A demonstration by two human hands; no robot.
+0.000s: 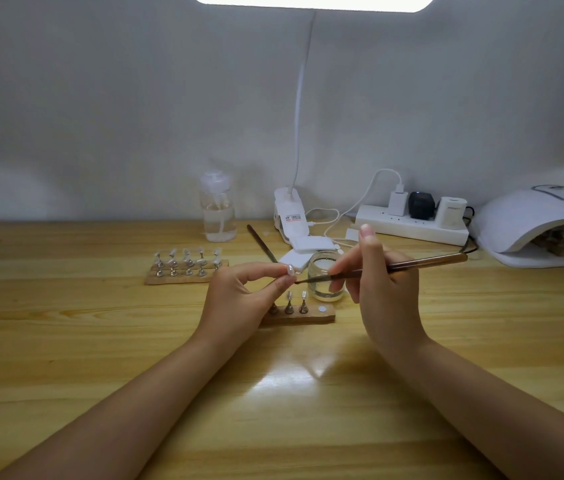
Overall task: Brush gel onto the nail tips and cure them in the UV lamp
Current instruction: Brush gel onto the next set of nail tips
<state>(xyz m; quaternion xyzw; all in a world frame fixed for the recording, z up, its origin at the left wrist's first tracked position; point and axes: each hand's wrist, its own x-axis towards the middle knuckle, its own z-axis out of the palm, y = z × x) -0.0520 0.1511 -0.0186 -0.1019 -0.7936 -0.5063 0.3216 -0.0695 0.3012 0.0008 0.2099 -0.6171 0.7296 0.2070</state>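
Wood-grain counter (65, 341) against a plain white wall, lit from a lamp overhead. Working left to right: a full wooden stand (183, 271) of nail tips is sitting at the back left, well apart from the hands. The left hand (239, 299) is pinching a single nail tip (289, 270) between thumb and forefinger, raised just above the near stand (303, 315), which is carrying two more tips on pegs and showing one bare white pad at its right end. The brush (394, 266) is lying nearly horizontal, its long axis running from the raised handle end at the right down to the bristles at the left, and the bristle end is meeting the pinched tip from the right. A small glass jar (327, 280) is standing just behind the brush shaft, between the two hands. The right hand (381, 289) is gripping the brush pen-style, index finger pointing up and off the shaft. Far right, the UV lamp (543, 226) is sitting with its display lit and its opening facing left; something is inside, too dim to identify. Judgement: gel application under way; the lamp lies on the right-hand side, so the coated tip will be crossing rightward past the brush hand.
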